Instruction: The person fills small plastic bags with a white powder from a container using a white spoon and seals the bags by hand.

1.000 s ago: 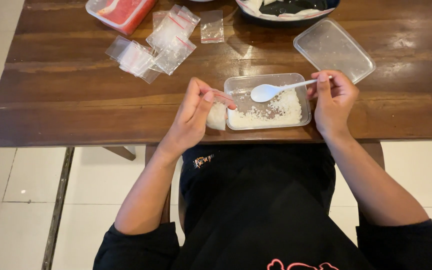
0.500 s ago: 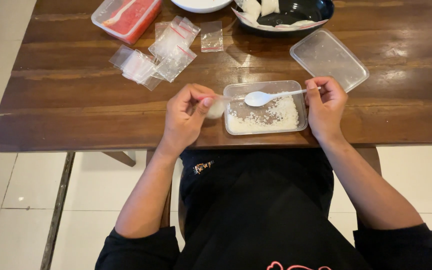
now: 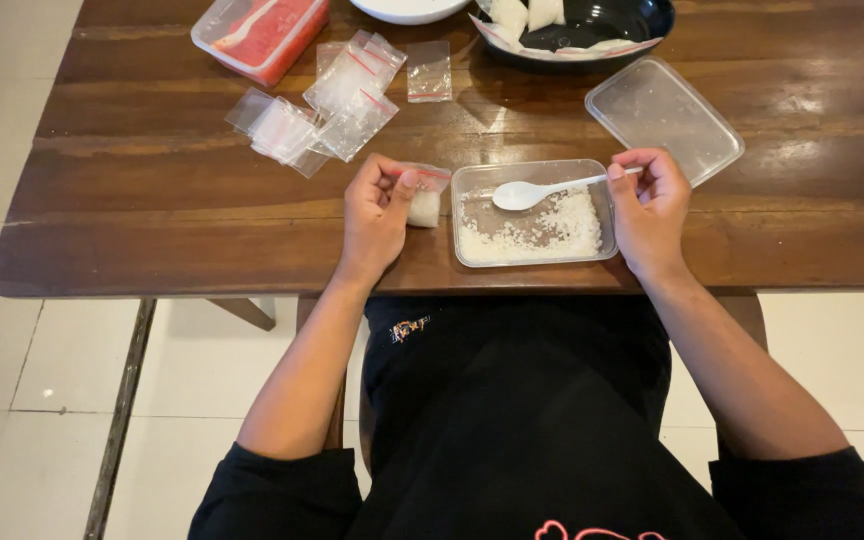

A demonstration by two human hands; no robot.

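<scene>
- The small plastic bag (image 3: pixel 424 203), clear with a red strip at its mouth and partly filled with white rice, was pinched in the left hand (image 3: pixel 376 212) just left of the clear tray (image 3: pixel 464 222), over the table (image 3: pixel 152 210) near its front edge.
- Far left on the table, toward the back, stood a clear container with red contents (image 3: pixel 262 32), a white utensil lying in it.
- Just right of it and nearer the person lay a loose heap of empty little bags (image 3: pixel 327 100), and one single bag (image 3: pixel 429 70) lay apart from the heap.
- The left hand was closed on the small plastic bag, thumb against fingers at the bag's top.
- The clear tray sat between the two hands, with white rice (image 3: pixel 542 228) spread thinly over its floor.
- A white plastic spoon (image 3: pixel 550 188) lay across the top of the tray, its bowl over the rice and its handle pointing right.
- The right hand (image 3: pixel 649 205) gripped the end of the spoon's handle between fingertips and thumb, just beside the tray's right wall.
- Behind the right hand a clear lid (image 3: pixel 664 118) rested flat on the table.
- At the back edge stood a dark bowl (image 3: pixel 602 30) and part of a white dish (image 3: pixel 410 10).
</scene>
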